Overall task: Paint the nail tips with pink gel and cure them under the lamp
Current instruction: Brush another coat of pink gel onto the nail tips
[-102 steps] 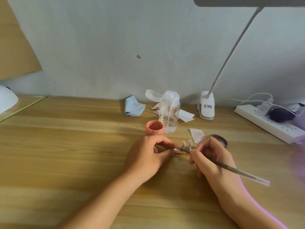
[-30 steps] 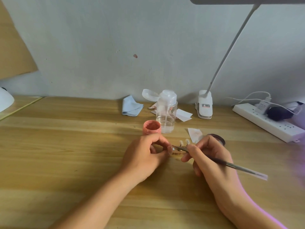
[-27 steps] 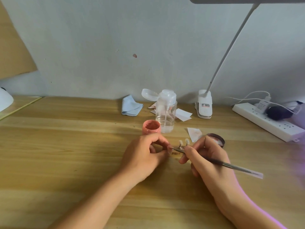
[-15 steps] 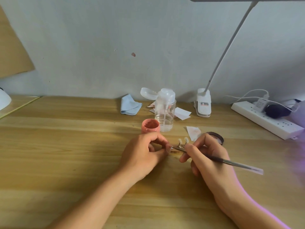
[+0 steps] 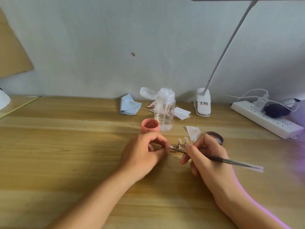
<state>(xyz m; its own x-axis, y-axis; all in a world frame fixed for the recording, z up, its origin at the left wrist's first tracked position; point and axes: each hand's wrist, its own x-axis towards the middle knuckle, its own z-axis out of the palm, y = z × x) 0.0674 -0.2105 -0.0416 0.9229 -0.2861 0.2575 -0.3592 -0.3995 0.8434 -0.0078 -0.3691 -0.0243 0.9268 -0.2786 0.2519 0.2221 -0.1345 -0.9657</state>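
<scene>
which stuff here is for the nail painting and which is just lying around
For the job: brush in right hand, nail tips on stand in left hand, pink gel jar, jar lid.
Lying about: pump bottle, blue cloth, paper scraps, power strip.

Your pink gel jar (image 5: pixel 149 127) stands open and upright on the desk (image 5: pixel 66 146), just behind your left hand (image 5: pixel 142 156), with pink coating its inside. Two pale nail tips (image 5: pixel 186 139) stand side by side on a small holder (image 5: pixel 173 152) between your hands, and your left hand pinches the holder's end. The slim brush (image 5: pixel 214 158) lies slanted in your right hand (image 5: pixel 206 159). Its working end sits at your left fingertips and its tail points right.
</scene>
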